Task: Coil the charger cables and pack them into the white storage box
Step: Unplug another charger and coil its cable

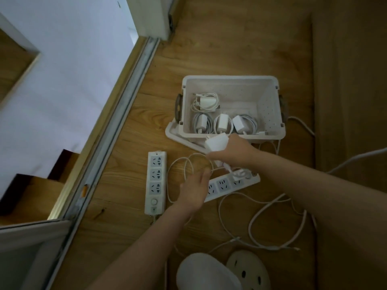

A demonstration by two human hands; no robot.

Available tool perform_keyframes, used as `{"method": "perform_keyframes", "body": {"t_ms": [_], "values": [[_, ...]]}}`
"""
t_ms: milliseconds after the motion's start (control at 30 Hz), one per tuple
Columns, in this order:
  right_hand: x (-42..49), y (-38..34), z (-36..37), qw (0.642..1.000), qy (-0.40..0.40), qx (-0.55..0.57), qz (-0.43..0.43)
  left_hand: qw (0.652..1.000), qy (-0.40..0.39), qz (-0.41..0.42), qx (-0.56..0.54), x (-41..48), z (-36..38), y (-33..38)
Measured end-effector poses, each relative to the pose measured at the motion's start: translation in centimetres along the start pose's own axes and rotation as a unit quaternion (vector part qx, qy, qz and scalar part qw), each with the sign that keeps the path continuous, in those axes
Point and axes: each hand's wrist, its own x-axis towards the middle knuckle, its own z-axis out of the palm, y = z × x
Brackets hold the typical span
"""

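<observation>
Down on the wooden floor [230,49], the right hand [232,150] has its fingers clamped around a white charger brick [216,142], holding it just at the near rim of the white storage box [270,105], not yet inside. From that brick a thin white cable [188,164] drops in a couple of loose loops, and the left hand [195,190] sits at the bottom of those loops with the fingers curled in on the strand; whether they truly pinch it, I cannot tell from here. Inside the box, four coiled chargers [206,102] already lie on the bottom, one at the back left and three in a row along the near wall. The box rests on its lid [173,132], which pokes out at the near left corner. Left of the hands, a power strip [156,182] lies lengthwise on the floor; a second power strip [225,185] runs at an angle beneath both hands, with a plug seated at its far end. More loose white cable [259,214] sprawls near the person's right arm, close to a white perforated slipper [248,268].
</observation>
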Motion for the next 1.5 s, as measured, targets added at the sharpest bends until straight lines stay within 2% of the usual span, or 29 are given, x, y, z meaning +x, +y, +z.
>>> {"method": "perform_keyframes", "body": {"t_ms": [67,167,233,300,367,467,567,633,767,900,1000,1100,1167,1267,1367,1500], "values": [[-1.1,-1.1,-0.2,1.0,0.019,0.022,-0.012,0.972,0.005,-0.02,-0.236,-0.9,-1.6,3.0],[-2.5,-3.0,-0.3,0.996,0.059,0.03,-0.052,0.925,0.015,-0.028,-0.378,-2.1,-4.4,6.3],[-3.5,-4.6,-0.3,0.993,0.055,0.068,-0.083,0.893,0.02,-0.025,-0.448,-3.0,-5.8,7.7],[-4.9,-6.4,-0.5,0.986,0.048,0.112,-0.113,0.88,0.05,-0.023,-0.472,-4.1,-7.2,8.9],[-6.4,-8.0,-0.6,0.979,0.052,0.142,-0.134,0.881,0.076,-0.015,-0.466,-5.2,-8.6,10.1],[-9.0,-9.9,-0.5,0.976,0.053,0.125,-0.171,0.87,0.104,0.007,-0.482,-7.4,-10.6,12.0],[-11.7,-11.9,-1.0,0.966,0.047,0.113,-0.229,0.842,0.092,0.046,-0.53,-10.5,-11.9,13.6],[-13.6,-12.9,-1.5,0.963,0.035,0.083,-0.253,0.822,0.092,0.065,-0.559,-12.4,-12.8,14.4],[-17.9,-13.9,-2.5,0.954,0.009,0.04,-0.298,0.76,0.114,0.083,-0.634,-16.8,-15.3,15.8],[-21.5,-14.5,-3.9,0.938,-0.019,-0.053,-0.342,0.743,0.108,0.103,-0.652,-20.0,-17.8,16.5],[-23.2,-14.5,-4.2,0.928,-0.029,-0.125,-0.349,0.766,0.052,0.124,-0.628,-22.7,-19.7,16.5],[-24.6,-14.7,-4.6,0.929,-0.017,-0.142,-0.342,0.846,-0.018,0.165,-0.506,-25.9,-20.9,16.7],[-25.5,-14.6,-4.7,0.926,0.0,-0.162,-0.341,0.908,-0.029,0.178,-0.378,-27.6,-21.4,16.5],[-25.7,-13.8,-4.2,0.921,0.021,-0.199,-0.333,0.967,-0.031,0.154,-0.203,-29.6,-21.5,15.3],[-25.8,-12.5,-3.8,0.924,0.046,-0.229,-0.304,0.992,0.021,0.113,-0.049,-30.7,-20.5,13.2],[-27.3,-11.7,-2.3,0.9,0.11,-0.287,-0.31,0.992,0.065,0.102,-0.023,-30.8,-18.2,9.8]]}}
